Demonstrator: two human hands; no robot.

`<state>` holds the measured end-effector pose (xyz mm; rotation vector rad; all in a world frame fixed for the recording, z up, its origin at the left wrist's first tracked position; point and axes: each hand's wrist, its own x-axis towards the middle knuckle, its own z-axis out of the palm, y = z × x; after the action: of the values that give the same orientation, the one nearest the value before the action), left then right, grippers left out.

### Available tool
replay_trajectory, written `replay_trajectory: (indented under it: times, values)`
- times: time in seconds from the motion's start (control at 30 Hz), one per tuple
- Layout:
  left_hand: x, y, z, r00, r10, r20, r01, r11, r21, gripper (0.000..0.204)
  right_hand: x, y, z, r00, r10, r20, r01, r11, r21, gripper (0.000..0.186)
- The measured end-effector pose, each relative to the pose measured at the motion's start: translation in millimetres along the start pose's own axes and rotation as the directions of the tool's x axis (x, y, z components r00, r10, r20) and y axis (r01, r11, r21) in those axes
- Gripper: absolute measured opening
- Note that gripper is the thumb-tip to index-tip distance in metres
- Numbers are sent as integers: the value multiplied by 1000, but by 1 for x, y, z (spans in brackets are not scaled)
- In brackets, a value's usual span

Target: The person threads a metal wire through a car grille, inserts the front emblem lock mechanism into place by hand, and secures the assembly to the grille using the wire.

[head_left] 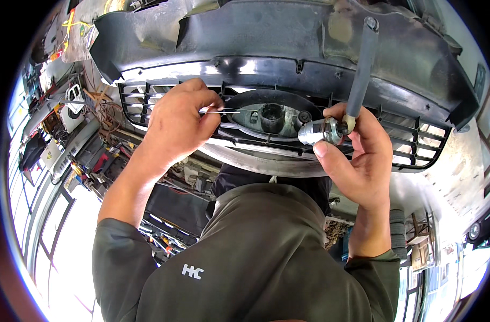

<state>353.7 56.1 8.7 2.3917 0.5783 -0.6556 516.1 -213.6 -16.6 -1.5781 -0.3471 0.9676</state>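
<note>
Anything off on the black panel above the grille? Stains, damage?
A tan smear on the black panel, left of the gray-tubed tool, stands out against darker plastic. Stain or damage: can't tell.

Grille (271,96): black, barred. Bumper (271,37) above grille: black. Tool (313,132) before grille: silver; shaft (363,70), grey. Shirt (266,252) below grille: dark olive.
</note>
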Motion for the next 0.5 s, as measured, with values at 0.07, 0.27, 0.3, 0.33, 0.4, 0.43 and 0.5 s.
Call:
replay_trajectory:
  times: [0.07, 0.27, 0.3, 0.33, 0.4, 0.43, 0.5]
  values:
    - [1, -2, 2, 1000, 12, -6, -12, 1000, 1, 14, 0, 2, 0, 1000, -7, -3, 7, 1000, 6, 38]
    - [3, -6, 3, 1000, -27, 14, 28, 997, -70, 16, 1, 3, 0, 1000, -14, -3, 14, 1000, 18, 38]
    - [4, -7, 3, 1000, -22, 15, 23, 995, -92, 17, 1, 1, -1, 1000, -9, -3, 9, 1000, 17, 38]
    - [5, -6, 2, 1000, -20, 16, 21, 995, -92, 17, 1, 0, -1, 1000, -4, -3, 4, 1000, 15, 37]
    - [5, -7, 2, 999, -32, 31, 35, 995, -97, 17, 2, 1, -1, 1000, -5, 2, 5, 1000, 1, 36]
    - [5, -7, 2, 999, -32, 31, 35, 995, -96, 17, 2, 1, -1, 1000, -6, 5, 6, 1000, -6, 36]
    - [5, -6, 2, 999, -43, 28, 46, 994, -102, 17, 2, 1, -1, 1000, -1, 4, 2, 1000, -12, 34]
